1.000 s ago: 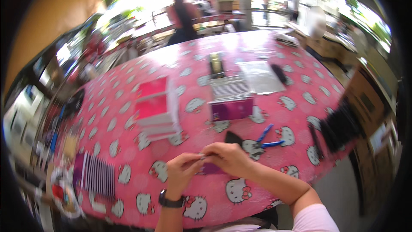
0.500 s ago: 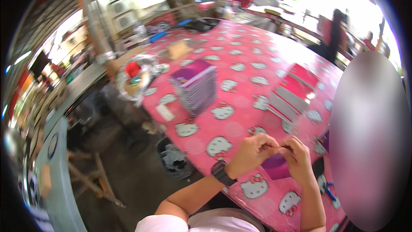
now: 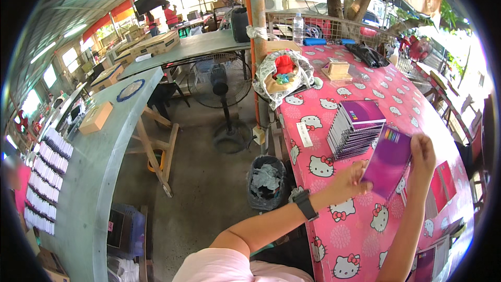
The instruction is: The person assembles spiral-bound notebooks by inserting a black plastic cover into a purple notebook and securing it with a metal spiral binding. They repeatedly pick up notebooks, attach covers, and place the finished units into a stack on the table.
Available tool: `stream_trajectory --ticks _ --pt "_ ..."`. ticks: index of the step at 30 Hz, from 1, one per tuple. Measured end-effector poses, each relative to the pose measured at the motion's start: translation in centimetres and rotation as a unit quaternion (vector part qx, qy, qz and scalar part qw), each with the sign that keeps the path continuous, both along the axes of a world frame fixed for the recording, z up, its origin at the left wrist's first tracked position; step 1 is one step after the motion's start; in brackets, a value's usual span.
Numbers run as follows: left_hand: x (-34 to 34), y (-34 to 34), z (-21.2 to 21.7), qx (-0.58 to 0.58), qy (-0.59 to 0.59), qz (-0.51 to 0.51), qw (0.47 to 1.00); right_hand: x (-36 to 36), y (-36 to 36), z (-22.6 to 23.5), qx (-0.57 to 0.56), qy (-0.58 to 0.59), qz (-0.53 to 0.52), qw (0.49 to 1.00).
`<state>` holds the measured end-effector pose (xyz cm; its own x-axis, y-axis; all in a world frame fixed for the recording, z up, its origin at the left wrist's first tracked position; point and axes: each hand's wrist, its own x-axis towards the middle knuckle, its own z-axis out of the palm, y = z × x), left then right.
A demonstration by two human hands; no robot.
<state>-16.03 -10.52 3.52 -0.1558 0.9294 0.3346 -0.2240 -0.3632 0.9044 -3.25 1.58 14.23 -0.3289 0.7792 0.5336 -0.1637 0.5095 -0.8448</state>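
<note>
A purple notebook (image 3: 389,163) with a small rainbow-striped patch is held up above the pink cartoon-patterned tablecloth (image 3: 336,230). My left hand (image 3: 346,184), with a dark watch on the wrist, grips its lower left edge. My right hand (image 3: 422,155) grips its right edge. Just beyond stands a stack of wire-bound notebooks (image 3: 355,131), their coils facing left and a purple cover on top. The held notebook's upper corner overlaps the stack in view; whether they touch I cannot tell.
Pink-and-white booklets (image 3: 442,185) lie right of my right arm. A plastic-lined bag (image 3: 284,75) and a wooden block (image 3: 336,69) sit farther back. A bin (image 3: 267,181) and a fan (image 3: 222,81) stand left of the table. A grey table (image 3: 99,177) runs along the left.
My view has swung left. My hands, earlier pinched together above a purple notebook on the table, are now apart, holding a purple notebook raised near the stack.
</note>
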Motion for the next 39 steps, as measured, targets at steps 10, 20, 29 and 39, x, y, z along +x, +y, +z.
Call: stream_trajectory --ticks 10,20,29,39 --pt "-14.1 9.2 2.3 0.091 0.389 0.526 0.751 -11.2 13.1 -9.2 0.328 -0.168 -0.270 0.890" --pt "-13.9 13.5 0.5 0.056 0.085 0.469 0.877 -14.8 11.5 -10.2 -0.072 0.107 -0.106 0.986" --pt "-15.2 15.4 -0.5 0.074 0.034 0.385 0.919 -13.0 13.7 -11.1 0.007 0.026 -0.059 0.998" --pt "-7.4 2.0 1.6 0.213 0.008 0.460 0.862 16.6 5.8 -7.2 0.046 -0.162 -0.170 0.971"
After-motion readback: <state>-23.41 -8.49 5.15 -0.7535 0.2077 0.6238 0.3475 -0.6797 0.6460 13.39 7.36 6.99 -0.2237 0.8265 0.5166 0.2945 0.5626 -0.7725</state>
